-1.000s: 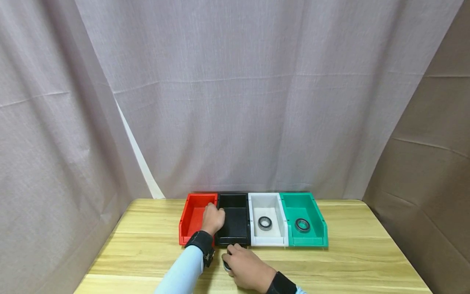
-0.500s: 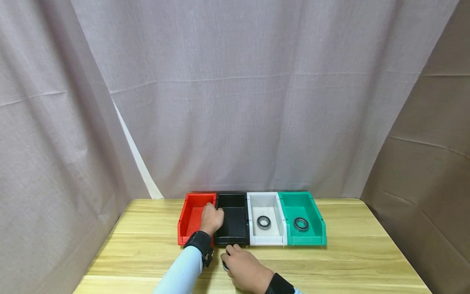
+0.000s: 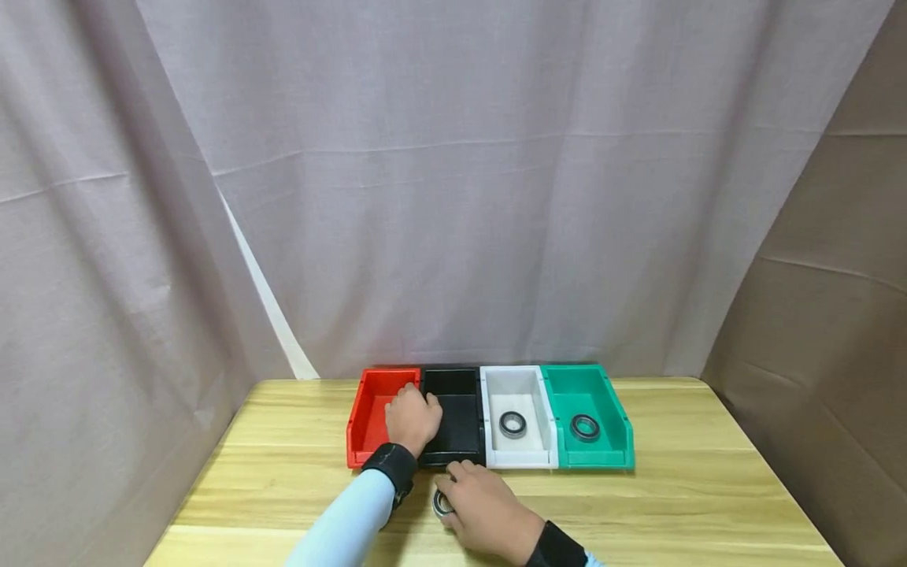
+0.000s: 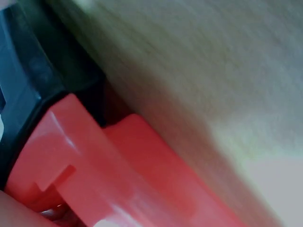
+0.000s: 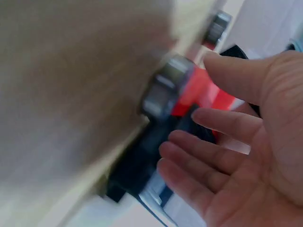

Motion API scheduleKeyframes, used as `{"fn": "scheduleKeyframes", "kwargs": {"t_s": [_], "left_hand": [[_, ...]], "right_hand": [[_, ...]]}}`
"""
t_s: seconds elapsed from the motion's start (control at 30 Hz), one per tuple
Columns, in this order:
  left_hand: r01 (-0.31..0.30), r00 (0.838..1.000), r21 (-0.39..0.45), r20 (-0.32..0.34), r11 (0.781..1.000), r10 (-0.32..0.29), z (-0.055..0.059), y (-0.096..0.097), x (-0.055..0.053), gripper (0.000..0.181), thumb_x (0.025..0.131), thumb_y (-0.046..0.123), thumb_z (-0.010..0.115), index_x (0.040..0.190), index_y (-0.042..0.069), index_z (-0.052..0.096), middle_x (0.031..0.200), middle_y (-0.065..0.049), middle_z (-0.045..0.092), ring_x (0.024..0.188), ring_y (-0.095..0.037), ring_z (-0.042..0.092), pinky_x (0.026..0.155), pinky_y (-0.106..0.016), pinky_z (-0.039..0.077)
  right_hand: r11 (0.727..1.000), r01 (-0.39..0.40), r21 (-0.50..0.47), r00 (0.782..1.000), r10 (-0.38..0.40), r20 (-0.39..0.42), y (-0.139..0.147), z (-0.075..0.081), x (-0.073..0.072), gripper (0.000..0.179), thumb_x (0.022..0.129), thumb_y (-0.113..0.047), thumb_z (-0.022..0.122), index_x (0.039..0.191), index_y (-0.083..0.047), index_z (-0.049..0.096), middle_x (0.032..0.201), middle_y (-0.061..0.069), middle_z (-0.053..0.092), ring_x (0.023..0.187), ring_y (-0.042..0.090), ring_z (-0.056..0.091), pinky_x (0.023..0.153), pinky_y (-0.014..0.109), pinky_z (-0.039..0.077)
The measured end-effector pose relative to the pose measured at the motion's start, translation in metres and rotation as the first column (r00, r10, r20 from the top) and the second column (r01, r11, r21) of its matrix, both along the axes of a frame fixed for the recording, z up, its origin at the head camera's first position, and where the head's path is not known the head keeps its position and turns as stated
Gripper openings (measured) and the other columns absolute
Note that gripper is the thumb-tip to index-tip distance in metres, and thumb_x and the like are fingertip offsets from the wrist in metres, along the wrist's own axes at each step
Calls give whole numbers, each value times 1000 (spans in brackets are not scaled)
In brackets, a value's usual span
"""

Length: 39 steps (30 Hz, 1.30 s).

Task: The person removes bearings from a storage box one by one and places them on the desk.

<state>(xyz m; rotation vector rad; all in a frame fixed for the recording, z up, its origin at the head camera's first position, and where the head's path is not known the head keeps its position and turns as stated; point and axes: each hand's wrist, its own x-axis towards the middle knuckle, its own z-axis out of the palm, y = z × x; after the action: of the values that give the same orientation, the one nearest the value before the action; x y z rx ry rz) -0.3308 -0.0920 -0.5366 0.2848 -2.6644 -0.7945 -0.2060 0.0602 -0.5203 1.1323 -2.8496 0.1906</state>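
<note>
A ring-shaped ball bearing (image 3: 442, 502) lies on the table in front of the black bin (image 3: 453, 461). My right hand (image 3: 489, 508) is just right of it. In the right wrist view that bearing (image 5: 165, 87) shows beyond the spread thumb and fingers, apart from them. My left hand (image 3: 412, 417) is over the wall between the red bin (image 3: 360, 425) and the black bin; its fingertips are hidden. One bearing (image 3: 513, 425) lies in the white bin (image 3: 524, 458), another (image 3: 585, 428) in the green bin (image 3: 609, 459).
The bins stand side by side at the back of the wooden table (image 3: 694, 488), before a grey curtain (image 3: 453, 197). Beyond the near bearing, a blurred round metal piece (image 5: 218, 29) shows in the right wrist view. The left forearm covers table left of the near bearing.
My right fingers have loosened and drawn off the near bearing, so more of it shows. My left hand has turned, its thumb now farther from the other fingers. The head view has shifted slightly.
</note>
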Motion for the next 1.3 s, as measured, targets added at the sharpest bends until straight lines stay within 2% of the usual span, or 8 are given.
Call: {"fn": "scheduleKeyframes", "kwargs": {"t_s": [0.07,0.17,0.3,0.47,0.77,1.03,1.17,1.3], "left_hand": [[0,1000,-71,-31,997,-2,1,3,1,33,99,28,65,104,-5,68,99,-24,74,97,-44,69,96,-56,52],[1,997,-110,-74,994,-9,3,3,0,34,99,28,68,109,-5,67,102,-23,72,100,-42,66,97,-55,50],[23,991,-108,-130,994,-37,6,2,1,40,98,28,70,120,-6,65,111,-23,68,107,-42,61,100,-54,47],[104,973,-81,-199,991,-118,13,2,11,47,97,28,70,130,-5,62,121,-24,67,112,-42,59,101,-54,46],[248,931,-167,-231,954,-282,18,11,56,49,98,29,68,137,0,64,132,-18,70,119,-36,60,100,-49,44],[363,899,-168,-196,917,-392,24,22,103,47,97,31,69,136,4,66,134,-11,70,124,-30,60,100,-47,44],[373,886,-198,-214,907,-411,24,26,116,47,94,30,72,133,5,68,130,-9,71,121,-28,61,99,-46,44],[366,886,-204,-222,908,-407,25,29,120,47,93,31,74,133,6,69,129,-8,72,118,-28,62,99,-45,44]], "right_hand": [[999,8,-38,999,-10,-38,5,7,-2,38,97,-38,75,126,-14,75,112,0,72,102,17,67,92,36,58],[994,28,-104,994,-38,-101,14,19,-9,36,99,-39,73,123,-13,77,109,0,75,101,18,69,93,38,59],[979,82,-185,981,-112,-158,28,31,-18,34,99,-39,74,121,-13,78,110,1,76,103,19,69,95,41,58],[954,149,-260,962,-201,-184,47,37,-26,33,97,-39,77,118,-13,80,111,0,78,108,19,70,99,41,57],[907,213,-363,944,-287,-165,80,35,-37,33,96,-32,80,120,-9,78,115,4,77,116,28,70,107,53,54],[872,265,-410,907,-370,-200,114,31,-38,40,94,-31,81,125,-6,76,122,12,76,120,34,68,108,56,53],[865,273,-422,903,-382,-199,125,29,-37,41,94,-30,82,126,-5,76,122,12,76,119,34,68,106,55,54],[870,265,-417,902,-376,-211,130,29,-39,42,94,-31,81,127,-6,76,123,11,76,119,34,68,105,55,54]]}}
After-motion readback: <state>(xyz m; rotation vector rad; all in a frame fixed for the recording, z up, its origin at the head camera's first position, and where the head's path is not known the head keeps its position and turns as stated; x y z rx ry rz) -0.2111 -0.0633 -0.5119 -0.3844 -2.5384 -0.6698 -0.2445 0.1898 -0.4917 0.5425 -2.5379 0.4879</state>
